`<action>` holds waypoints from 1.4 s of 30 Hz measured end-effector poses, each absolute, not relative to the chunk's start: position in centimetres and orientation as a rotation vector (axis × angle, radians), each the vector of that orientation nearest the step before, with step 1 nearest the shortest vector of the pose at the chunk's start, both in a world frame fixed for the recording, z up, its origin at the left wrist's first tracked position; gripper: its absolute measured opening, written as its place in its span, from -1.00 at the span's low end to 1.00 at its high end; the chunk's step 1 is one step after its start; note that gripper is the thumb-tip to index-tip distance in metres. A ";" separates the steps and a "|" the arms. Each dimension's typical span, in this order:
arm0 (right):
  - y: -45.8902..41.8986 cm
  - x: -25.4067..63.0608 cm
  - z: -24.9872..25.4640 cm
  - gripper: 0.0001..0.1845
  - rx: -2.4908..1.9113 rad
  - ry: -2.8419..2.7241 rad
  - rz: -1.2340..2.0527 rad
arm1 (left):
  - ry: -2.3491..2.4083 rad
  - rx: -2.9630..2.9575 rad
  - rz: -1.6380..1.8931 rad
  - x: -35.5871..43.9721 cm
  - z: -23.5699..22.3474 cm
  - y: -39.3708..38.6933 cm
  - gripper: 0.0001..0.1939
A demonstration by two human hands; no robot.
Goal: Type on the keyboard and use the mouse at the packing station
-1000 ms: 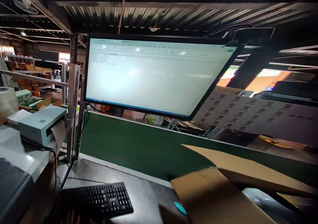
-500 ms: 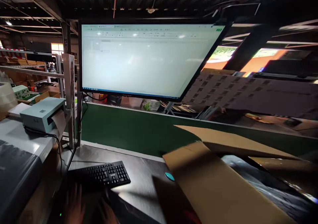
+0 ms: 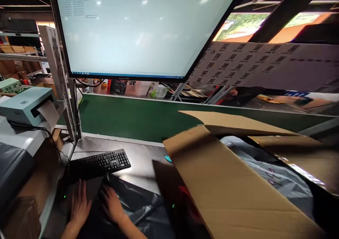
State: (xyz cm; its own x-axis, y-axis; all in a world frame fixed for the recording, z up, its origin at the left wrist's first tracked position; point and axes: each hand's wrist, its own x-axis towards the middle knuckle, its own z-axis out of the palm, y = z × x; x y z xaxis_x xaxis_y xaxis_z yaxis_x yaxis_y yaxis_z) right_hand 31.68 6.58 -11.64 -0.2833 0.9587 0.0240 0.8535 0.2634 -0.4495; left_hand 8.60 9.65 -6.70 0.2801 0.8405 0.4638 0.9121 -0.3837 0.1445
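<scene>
My left hand (image 3: 79,204) lies flat at the lower left, its fingers stretched forward over a dark surface that I cannot make out well. Beside it, my right hand (image 3: 113,204) rests with fingers out on a shiny black plastic bag (image 3: 148,212), which is spread over the metal table. Neither hand appears to grip anything. Just beyond the hands is a black keyboard (image 3: 106,162). The bag's left part is lost in shadow.
An open cardboard box (image 3: 225,186) with a grey plastic bag (image 3: 282,177) inside stands at the right, beside a teal mouse (image 3: 168,159). A large monitor (image 3: 132,37) hangs over the green strip (image 3: 127,115). To the left, a label printer (image 3: 26,105) sits behind a metal post (image 3: 57,73).
The view has tilted downward, so the monitor sits higher and both hands show more fully. My hands, blurred before, are now sharp on the dark surface and the bag.
</scene>
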 end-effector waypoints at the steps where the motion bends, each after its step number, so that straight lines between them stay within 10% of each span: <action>1: 6.6 31.6 -11.6 -0.17 -1.660 -2.248 0.504 | -1.642 -2.406 -0.703 8.6 -6.6 9.9 -0.04; 42: 6.2 30.9 -9.6 -0.46 -1.851 -2.129 0.434 | -1.961 -2.806 0.103 6.6 -0.9 10.6 -0.27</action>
